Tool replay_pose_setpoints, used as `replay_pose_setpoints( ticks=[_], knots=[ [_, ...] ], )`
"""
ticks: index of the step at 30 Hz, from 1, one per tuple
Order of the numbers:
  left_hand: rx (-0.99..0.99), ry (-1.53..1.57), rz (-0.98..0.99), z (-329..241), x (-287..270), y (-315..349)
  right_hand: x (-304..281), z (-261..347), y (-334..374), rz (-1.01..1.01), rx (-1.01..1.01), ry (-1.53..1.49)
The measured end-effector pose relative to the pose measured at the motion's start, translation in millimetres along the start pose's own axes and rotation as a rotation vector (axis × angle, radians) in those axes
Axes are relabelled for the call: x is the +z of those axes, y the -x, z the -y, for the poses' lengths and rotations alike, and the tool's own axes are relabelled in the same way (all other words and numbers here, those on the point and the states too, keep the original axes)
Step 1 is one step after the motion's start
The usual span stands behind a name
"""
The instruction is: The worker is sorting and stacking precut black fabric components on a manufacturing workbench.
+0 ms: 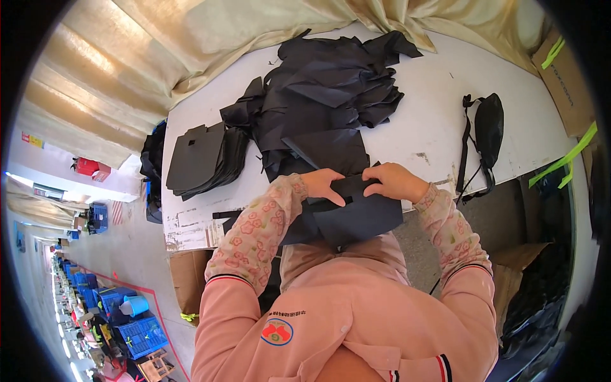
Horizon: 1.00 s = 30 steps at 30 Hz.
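At the near edge of the table I hold a stiff-looking black panel [352, 187] between both hands. My left hand [321, 184] is closed on its left side, the thumb lying on the dark surface near a small slot. My right hand [400, 183] pinches the right end between thumb and fingers. Smooth black fabric [359, 223] hangs below over my lap; where it meets the panel I cannot make out. Just beyond my hands a large heap of black fabric pieces [324, 83] covers the middle of the table.
A stack of black panels [197, 156] with slots lies at the table's left. To the right rests a black strapped pouch [489, 130] on the white table [426, 121]. Cardboard boxes [563, 89] stand at the right edge, and a beige curtain [127, 57] hangs along the far side.
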State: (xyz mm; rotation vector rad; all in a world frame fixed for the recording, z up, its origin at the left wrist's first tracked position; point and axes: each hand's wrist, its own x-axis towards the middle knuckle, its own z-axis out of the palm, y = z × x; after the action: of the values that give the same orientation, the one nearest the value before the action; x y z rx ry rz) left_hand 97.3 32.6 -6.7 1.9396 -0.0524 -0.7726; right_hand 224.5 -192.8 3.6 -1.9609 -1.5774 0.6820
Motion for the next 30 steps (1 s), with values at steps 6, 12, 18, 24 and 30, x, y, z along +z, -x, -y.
replay_pose_setpoints(
  ticks=[6, 12, 18, 24, 30],
  knots=[
    [0.186, -0.055, -0.167, 4.6, 6.9, -12.0, 5.5, 1.8, 5.5, -0.107, -0.006, 0.115],
    [0.076, 0.058, -0.061, 2.4, 9.4, -11.9, 13.3, 15.5, 7.6, -0.131, 0.083, 0.252],
    [0.148, 0.225, -0.018, 13.7, 12.1, -17.2, 23.5, 15.2, 6.7, -0.179, 0.127, 0.291],
    [0.269, -0.349, -0.676, -11.9, 39.5, -4.6, 19.8, -14.5, 9.1, -0.187, 0.272, 0.34],
    [0.245, -0.822, -0.49, 20.2, 117.7, 12.9, 17.9, -56.6, -43.1, -0.395, 0.465, 0.182]
  ],
)
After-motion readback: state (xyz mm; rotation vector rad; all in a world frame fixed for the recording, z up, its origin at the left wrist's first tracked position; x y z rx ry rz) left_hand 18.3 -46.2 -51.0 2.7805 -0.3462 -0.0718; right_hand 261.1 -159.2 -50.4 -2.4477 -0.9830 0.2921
